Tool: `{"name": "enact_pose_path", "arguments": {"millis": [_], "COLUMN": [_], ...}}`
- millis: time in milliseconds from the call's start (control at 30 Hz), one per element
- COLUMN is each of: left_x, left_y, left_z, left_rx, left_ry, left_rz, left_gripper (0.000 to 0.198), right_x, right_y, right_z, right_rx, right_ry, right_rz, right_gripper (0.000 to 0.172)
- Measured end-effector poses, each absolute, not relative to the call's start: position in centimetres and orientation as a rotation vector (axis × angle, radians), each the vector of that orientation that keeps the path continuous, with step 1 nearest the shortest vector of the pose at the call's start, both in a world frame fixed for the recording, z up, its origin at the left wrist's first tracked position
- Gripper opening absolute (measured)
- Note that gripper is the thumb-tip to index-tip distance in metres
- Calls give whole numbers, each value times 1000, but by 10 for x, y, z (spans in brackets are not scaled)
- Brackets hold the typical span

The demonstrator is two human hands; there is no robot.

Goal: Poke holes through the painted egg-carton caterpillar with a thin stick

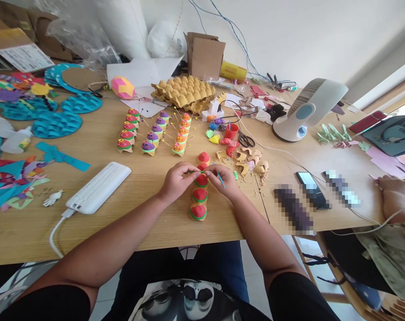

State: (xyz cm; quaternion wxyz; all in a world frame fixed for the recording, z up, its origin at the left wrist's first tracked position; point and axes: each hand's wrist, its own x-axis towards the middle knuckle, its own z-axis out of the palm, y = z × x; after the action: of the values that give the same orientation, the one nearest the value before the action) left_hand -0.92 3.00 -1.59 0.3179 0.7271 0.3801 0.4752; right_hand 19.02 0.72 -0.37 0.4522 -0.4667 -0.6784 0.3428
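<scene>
A row of red-painted egg-carton cups with green bands [199,196] lies on the wooden table [149,223] in front of me. My left hand [177,180] pinches a thin green strip at one of the middle cups. My right hand [224,178] is closed on a thin blue stick and rests against the same cup from the right. Both hands touch the row near its upper half.
Three finished cup rows with pins [153,131] stand further back. A white power bank [98,187] lies at left, paper scraps [251,162] and scissors [246,140] at right. An egg tray [184,91], fan [307,111] and phone [313,190] are there. Another person's hand [394,196] rests far right.
</scene>
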Motion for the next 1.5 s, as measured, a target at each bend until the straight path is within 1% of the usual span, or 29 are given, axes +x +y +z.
{"name": "enact_pose_path", "arguments": {"millis": [100,200,333,567,667,733,900,1000,1133,1267,1367,1500], "left_x": [-11,-10,-9,-7,-6,-5,-5,-5,-5,-5,-5,-4], "left_y": [30,29,29,35,38,40,42,42,40,38,37,36], "left_z": [-16,-15,-13,-24,-29,-30,-29,-30,-30,-29,-28,-28], "left_rx": [1925,1940,1904,1548,1380,1321,1253,1213,1209,1247,1273,1257], "left_ry": [1004,1009,965,937,936,961,1010,976,915,893,878,790], "left_rz": [1228,1199,1175,1195,1236,1252,1272,1264,1251,1234,1216,1183], "left_gripper": [27,33,26,35,33,30,34,34,32,30,30,30], "right_x": [191,191,192,197,199,201,204,203,201,196,193,192], "right_y": [7,6,7,13,16,17,16,15,14,13,12,11], "right_z": [-3,-1,-1,-5,-7,-7,-4,-2,-3,-5,-6,-6], "right_rx": [-1153,-1161,-1189,-1204,-1222,-1228,-1231,-1234,-1157,-1042,-1047,-1105], "right_ry": [-1681,-1693,-1693,-1664,-1637,-1640,-1675,-1665,-1578,-1480,-1467,-1493], "right_rz": [838,839,833,846,809,801,840,861,1016,1198,1177,1030], "right_gripper": [49,52,55,44,41,42,46,45,44,51,47,43]}}
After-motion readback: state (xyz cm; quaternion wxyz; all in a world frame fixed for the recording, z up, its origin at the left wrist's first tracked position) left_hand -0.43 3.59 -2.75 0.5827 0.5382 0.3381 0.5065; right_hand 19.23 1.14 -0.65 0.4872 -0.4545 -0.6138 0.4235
